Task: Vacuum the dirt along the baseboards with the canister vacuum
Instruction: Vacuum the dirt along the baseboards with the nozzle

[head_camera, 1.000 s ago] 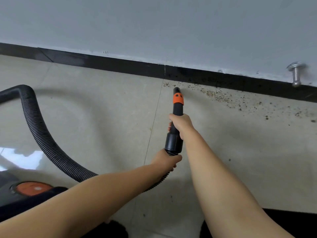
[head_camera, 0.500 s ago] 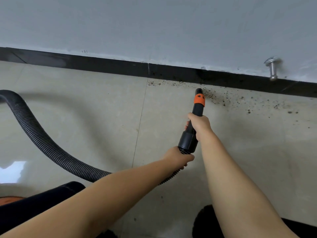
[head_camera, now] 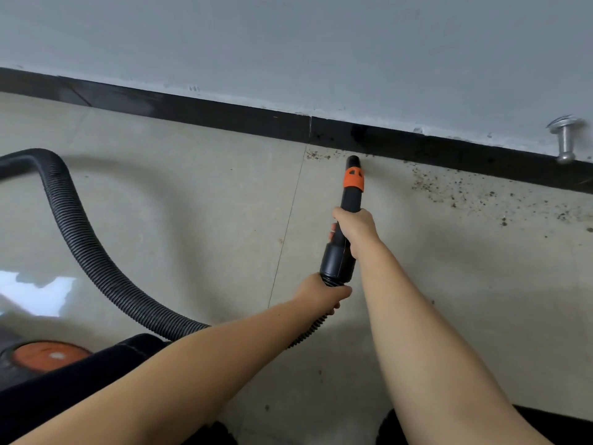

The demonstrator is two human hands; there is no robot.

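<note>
Head view, nearest first: two bare forearms reach forward from the bottom edge, with dark clothing beneath them. Low at the left, nearer than the nozzle, sits the canister vacuum [head_camera: 41, 358], dark-bodied with a round orange part on top, only partly in frame. From there a black ribbed hose [head_camera: 86, 248] arches up at the far left, then sweeps down and right, passes under the left forearm and runs on to the nozzle's rear end.

Just behind the nozzle, the left hand [head_camera: 321, 292] has its grip curled round the hose where the ribs meet the nozzle's wide black collar. Ahead of it, the right hand [head_camera: 354, 228] has its grip wrapped round the middle of the black vacuum nozzle [head_camera: 348, 216], fingers folded about the barrel. An orange band circles the nozzle near its tip, and the tip points away from the person, sitting at the foot of the baseboard.

Under all this lies a pale tiled floor [head_camera: 192, 203], with a grout line running just left of the nozzle. Dark specks of dirt [head_camera: 455, 191] lie scattered to the right of the nozzle tip along the baseboard, and a smaller patch lies just left of the tip.

Beyond the tip runs the black baseboard [head_camera: 224, 118], and above it the pale grey wall [head_camera: 288, 43]. Far right of the nozzle, a metal door stop [head_camera: 565, 139] juts from the wall just above the baseboard.
</note>
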